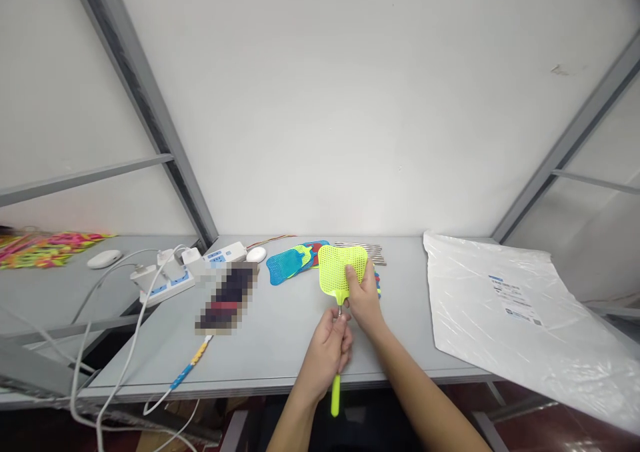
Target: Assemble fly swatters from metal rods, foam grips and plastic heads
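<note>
Over the grey table in the head view, I saw the yellow-green swatter upright, its metal shaft closed in the left hand while the right hand pinched its perforated head; behind lay coloured swatter heads and metal rods.

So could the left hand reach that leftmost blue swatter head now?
Probably yes: nothing visible stands between the left hand and the blue swatter head, though that hand is gripping the yellow swatter.
</note>
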`<state>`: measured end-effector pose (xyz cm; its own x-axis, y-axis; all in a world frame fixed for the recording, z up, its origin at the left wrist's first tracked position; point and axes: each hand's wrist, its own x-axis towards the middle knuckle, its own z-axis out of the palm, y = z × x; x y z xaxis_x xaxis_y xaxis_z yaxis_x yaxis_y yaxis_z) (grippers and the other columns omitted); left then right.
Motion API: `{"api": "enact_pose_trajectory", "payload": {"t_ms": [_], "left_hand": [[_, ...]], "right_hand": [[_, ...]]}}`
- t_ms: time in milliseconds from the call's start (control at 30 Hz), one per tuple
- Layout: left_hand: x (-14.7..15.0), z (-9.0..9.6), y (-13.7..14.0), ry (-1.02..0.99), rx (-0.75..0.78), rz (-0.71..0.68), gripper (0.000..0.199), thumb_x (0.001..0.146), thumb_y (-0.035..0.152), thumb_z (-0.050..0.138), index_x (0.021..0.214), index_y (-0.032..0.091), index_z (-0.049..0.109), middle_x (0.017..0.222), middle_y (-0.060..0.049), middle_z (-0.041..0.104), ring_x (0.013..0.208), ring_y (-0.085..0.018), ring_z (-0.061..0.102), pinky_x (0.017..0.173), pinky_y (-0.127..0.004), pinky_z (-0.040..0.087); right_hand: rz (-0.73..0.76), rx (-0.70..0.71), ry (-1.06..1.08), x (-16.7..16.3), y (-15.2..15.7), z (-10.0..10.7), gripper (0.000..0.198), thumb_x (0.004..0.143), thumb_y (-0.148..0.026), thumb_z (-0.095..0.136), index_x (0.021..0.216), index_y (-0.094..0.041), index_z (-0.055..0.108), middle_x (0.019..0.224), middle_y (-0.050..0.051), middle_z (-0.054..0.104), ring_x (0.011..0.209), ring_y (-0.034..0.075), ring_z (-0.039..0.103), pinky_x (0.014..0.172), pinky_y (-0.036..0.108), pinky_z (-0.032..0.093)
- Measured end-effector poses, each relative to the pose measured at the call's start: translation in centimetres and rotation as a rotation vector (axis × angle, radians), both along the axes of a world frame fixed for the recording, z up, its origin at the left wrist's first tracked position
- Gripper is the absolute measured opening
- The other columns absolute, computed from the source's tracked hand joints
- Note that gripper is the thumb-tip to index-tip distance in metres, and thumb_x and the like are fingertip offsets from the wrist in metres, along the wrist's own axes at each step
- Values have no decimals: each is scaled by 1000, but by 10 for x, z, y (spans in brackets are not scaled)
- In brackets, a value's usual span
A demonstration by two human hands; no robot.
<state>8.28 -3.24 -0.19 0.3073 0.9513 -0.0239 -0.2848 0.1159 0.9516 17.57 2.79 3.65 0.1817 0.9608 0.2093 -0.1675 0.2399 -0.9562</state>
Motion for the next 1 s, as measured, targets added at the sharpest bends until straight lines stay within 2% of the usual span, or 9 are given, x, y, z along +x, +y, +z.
{"api": "enact_pose_trajectory", "payload": {"t_ms": [100,200,267,333,567,633,733,867,1000], "left_hand": [[-2,-2,2,-61,-28,-2,33,91,54,48,99,23,40,53,15,35,29,-2,23,46,-22,37],[-4,-2,3,-92,-38,-13,34,90,54,50,100,23,38,53,15,36,29,-2,24,46,-23,38],[-6,-1,3,-108,-42,-23,33,91,52,50,101,24,37,53,15,35,29,-2,22,46,-23,38],[-7,2,1,-132,-55,-40,32,91,51,50,101,23,37,53,15,34,29,-1,21,45,-22,37],[-7,15,1,-214,-83,-56,26,94,47,46,100,22,42,52,15,31,30,-1,17,46,-21,35],[-7,15,3,-243,-89,-94,24,95,46,46,98,21,43,53,14,31,29,-1,19,47,-22,36],[-5,12,4,-297,-109,-133,26,96,45,44,94,20,46,54,13,32,32,-1,23,51,-24,38],[-1,5,1,-368,-178,-167,30,96,46,43,88,17,49,59,10,33,40,-2,29,59,-27,41],[2,-2,-3,-374,-243,-170,29,94,45,49,85,17,48,62,8,32,45,-3,27,54,-23,36]], "right_hand": [[25,-7,1,0,1,-2,29,88,-50,53,104,-27,43,79,-3,59,45,11,50,35,24,38],[-24,84,-27,2,3,-4,29,88,-44,55,109,-25,47,97,2,64,78,16,63,62,27,52],[-31,136,-55,4,4,-5,31,89,-41,55,114,-24,49,107,4,63,97,18,61,80,30,51],[-9,141,-72,5,4,-5,33,89,-40,55,118,-24,49,110,4,63,100,19,60,85,31,49],[-32,128,-74,7,6,-2,35,87,-42,58,116,-23,52,108,4,64,97,18,60,85,30,48],[43,90,-18,10,9,-1,35,86,-44,59,114,-24,54,107,4,65,94,18,61,81,29,49],[249,-18,60,15,12,-4,37,87,-51,55,112,-24,56,102,4,66,82,17,62,68,28,50],[446,-102,13,19,-2,-15,36,82,-54,61,86,-18,67,74,3,66,58,13,56,56,26,45],[524,-127,-28,20,-19,-26,42,81,-51,64,60,-15,65,47,-2,51,40,8,41,47,24,36]]}}
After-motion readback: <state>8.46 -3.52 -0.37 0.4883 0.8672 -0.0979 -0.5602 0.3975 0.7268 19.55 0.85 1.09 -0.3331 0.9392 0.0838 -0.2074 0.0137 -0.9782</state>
